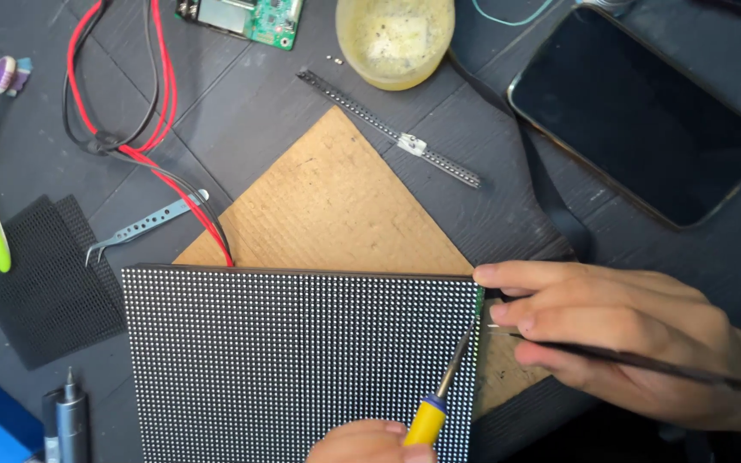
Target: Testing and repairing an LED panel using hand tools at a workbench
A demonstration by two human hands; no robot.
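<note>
An LED panel (pixel 302 364) lies flat on a cardboard sheet (pixel 336 206) on the dark surface (pixel 242 111), its right edge under both hands. The left hand (pixel 370 443), barely in view at the bottom, is closed around the yellow handle of a soldering iron (pixel 443 386), whose tip is set at the panel's upper right corner. The right hand (pixel 611 334) is closed on thin tweezers (pixel 628 358), pinched between thumb and fingers, with the point aimed at the same corner; the index finger rests just beside the panel edge. What is held at the tweezers' point cannot be told. For the step to be done well, the iron tip should be kept only on the one pad at the edge, and neighbouring LEDs should not be touched. The tweezers should be steadied by the hand braced on the cardboard. The panel should be kept from sliding. Nearby, well apart from the work, are spare tweezers (pixel 143 227), red and black wires (pixel 130 111), a yellowish tub (pixel 394 39), a phone (pixel 636 116), an LED strip (pixel 388 129) and a mesh piece (pixel 40 274).
</note>
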